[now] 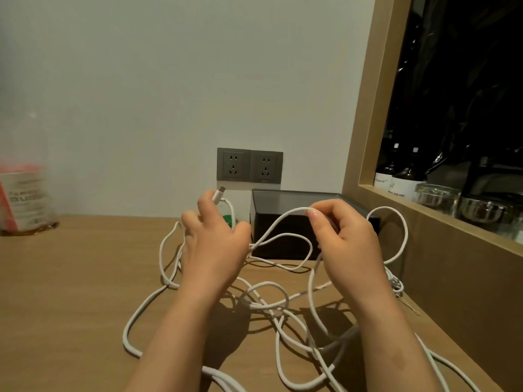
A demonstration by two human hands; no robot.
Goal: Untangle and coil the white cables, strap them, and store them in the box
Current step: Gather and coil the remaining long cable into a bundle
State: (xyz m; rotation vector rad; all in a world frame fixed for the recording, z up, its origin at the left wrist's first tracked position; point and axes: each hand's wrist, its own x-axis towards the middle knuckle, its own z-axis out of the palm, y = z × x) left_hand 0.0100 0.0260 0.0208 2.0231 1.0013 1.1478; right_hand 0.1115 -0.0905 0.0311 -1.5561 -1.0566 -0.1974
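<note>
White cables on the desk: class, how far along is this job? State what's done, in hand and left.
Done: nothing finished; the white cables lie in tangled loops on the desk. In hand: the left hand grips a connector end, the right hand pinches a raised loop, so untangling looks under way. Left: coiling, strapping, storing in the dark box.

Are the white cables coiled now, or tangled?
Tangled: the white cables lie in loose crossing loops on the table; left hand and right hand each hold a part.
</note>
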